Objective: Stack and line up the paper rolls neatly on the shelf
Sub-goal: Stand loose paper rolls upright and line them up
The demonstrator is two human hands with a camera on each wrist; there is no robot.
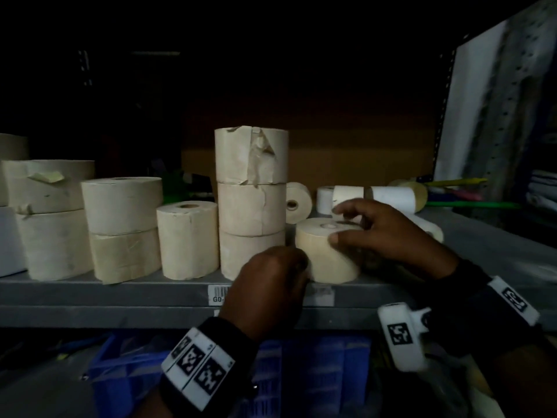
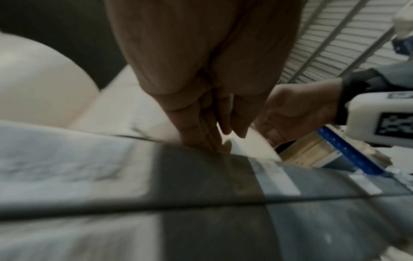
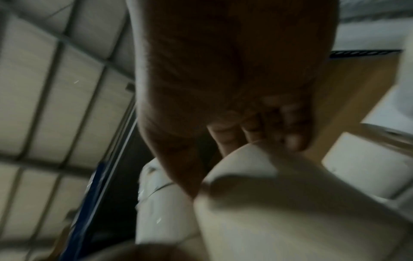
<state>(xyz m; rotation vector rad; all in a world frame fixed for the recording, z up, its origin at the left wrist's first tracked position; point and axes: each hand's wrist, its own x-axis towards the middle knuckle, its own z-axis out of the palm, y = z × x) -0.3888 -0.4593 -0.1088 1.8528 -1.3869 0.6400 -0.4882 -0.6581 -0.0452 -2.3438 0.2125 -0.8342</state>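
Note:
A short, wide cream paper roll (image 1: 330,256) stands upright at the front edge of the grey shelf (image 1: 120,292), just right of a three-high stack of rolls (image 1: 251,203). My right hand (image 1: 340,226) grips it, thumb on its side and fingers curled over its top rim. My left hand (image 1: 280,267) reaches in from the front. In the left wrist view the left hand's fingers (image 2: 201,134) lie straight against the roll's (image 2: 250,146) lower left side at the shelf lip. The right wrist view shows the right hand's fingers (image 3: 288,123) hooked over the roll (image 3: 290,203).
Left of the stack stand a single roll (image 1: 187,239), a two-high stack (image 1: 122,224) and wider rolls (image 1: 48,218). Small white rolls (image 1: 391,199) lie on their sides at the back right. A cardboard box (image 1: 361,164) sits behind. A blue crate (image 1: 316,372) is below the shelf.

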